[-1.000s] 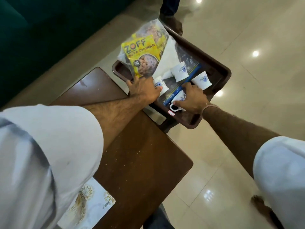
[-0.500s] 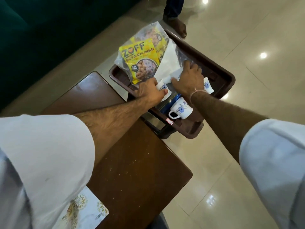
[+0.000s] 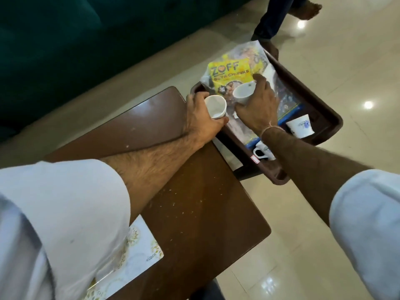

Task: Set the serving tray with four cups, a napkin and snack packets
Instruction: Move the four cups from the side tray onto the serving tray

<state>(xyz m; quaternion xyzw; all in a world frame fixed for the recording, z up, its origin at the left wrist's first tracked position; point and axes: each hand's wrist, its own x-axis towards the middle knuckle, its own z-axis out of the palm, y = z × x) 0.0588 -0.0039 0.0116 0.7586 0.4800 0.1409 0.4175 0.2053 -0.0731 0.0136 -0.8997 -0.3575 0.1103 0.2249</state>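
Head view, only one cam, and all places are given rel. to the serving tray (image 3: 320,98), which is dark brown and sits past the far end of the brown worktop (image 3: 194,191), partly over the floor. The left hand (image 3: 201,118) is closed around a white cup (image 3: 215,106) at the near-left corner of the tray, just over its rim, mouth facing the camera. The right hand (image 3: 257,105) grips a second cup (image 3: 243,94) by its wall, above the tray's middle and close beside the first cup, w/ fingers wrapped on the far side. Two more cups are in the tray: one (image 3: 299,127) stands at the right side near the rim, one (image 3: 263,151) w/ a dark handle lies at the near edge, half hidden by the right forearm. The snack packets (image 3: 231,72), yellow print inside a clear bag, lie at the far-left part of the tray, and something white under them is prob. the napkin (image 3: 269,72), but I cannot tell surely. Handling, as my judgement: the cups look like ceramic, so stiff, light but fragile, smooth glaze may slip; best to hold around the wall or by the handle, and set down softly, not cup against cup. The bag is soft and crinkly, better to pinch at an edge. Vs. 0.5 s ago: both hands were then low on the tray among the cups; now each one has a cup lifted, and the right hand went from the far cups to the middle.
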